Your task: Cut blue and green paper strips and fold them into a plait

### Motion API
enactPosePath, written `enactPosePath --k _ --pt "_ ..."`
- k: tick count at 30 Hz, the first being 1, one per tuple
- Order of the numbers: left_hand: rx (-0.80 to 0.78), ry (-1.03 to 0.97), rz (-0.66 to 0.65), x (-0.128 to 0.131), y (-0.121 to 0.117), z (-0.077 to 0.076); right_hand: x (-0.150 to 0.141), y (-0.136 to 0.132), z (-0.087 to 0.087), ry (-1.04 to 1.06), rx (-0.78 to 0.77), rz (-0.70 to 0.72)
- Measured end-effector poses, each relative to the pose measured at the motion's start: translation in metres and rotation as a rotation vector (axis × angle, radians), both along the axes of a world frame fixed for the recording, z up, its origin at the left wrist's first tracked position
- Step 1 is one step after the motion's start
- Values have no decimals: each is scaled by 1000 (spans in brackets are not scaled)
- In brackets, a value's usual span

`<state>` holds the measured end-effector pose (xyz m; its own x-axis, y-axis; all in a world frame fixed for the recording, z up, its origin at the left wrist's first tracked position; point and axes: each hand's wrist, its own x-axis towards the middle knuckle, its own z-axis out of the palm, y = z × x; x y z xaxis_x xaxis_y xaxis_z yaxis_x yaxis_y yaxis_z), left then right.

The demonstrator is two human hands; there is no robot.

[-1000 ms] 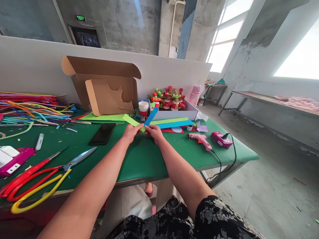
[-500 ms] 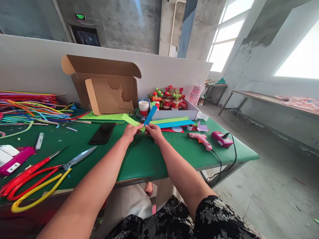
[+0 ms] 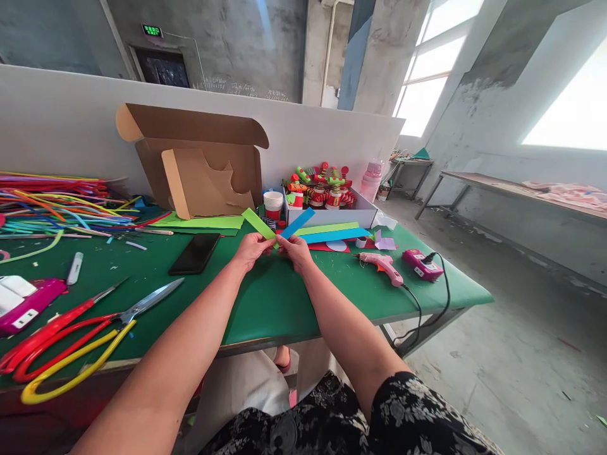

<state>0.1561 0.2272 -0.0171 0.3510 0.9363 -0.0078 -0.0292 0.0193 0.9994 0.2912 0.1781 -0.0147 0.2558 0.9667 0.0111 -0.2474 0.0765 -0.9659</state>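
Note:
Just above the green table, my left hand (image 3: 253,251) pinches a light green paper strip (image 3: 258,224) that slants up to the left. My right hand (image 3: 294,248) is closed on a blue paper strip (image 3: 298,222) slanting up to the right. The lower ends of both strips meet between my fingertips in a V; how they join there is partly hidden. Behind my right hand lie another green strip (image 3: 348,226) and a wider blue strip (image 3: 339,236), on top of red paper with a pale round disc (image 3: 336,246).
A pink glue gun (image 3: 383,265) and a purple power socket (image 3: 423,265) are at right. Scissors (image 3: 142,306), a phone (image 3: 195,254) and pipe cleaners (image 3: 71,202) are at left. Behind stand a cardboard box (image 3: 199,136), paper cups (image 3: 273,202) and a white box (image 3: 327,218) of red-green paper figures.
Both strips have swung: the green one points more steeply upward, while the blue one tilts further right and lower. My hands have barely moved.

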Motion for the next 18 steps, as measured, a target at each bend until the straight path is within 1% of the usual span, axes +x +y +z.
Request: enactPosePath --k 7,12,18 --pt "23 21 -70 3 -4 -2 2 3 -1 55 -23 -46" --pt "50 24 -71 0 -2 -1 2 1 0 63 -39 -35" --pt "80 40 -74 0 -2 -1 2 2 2 74 -34 -56"
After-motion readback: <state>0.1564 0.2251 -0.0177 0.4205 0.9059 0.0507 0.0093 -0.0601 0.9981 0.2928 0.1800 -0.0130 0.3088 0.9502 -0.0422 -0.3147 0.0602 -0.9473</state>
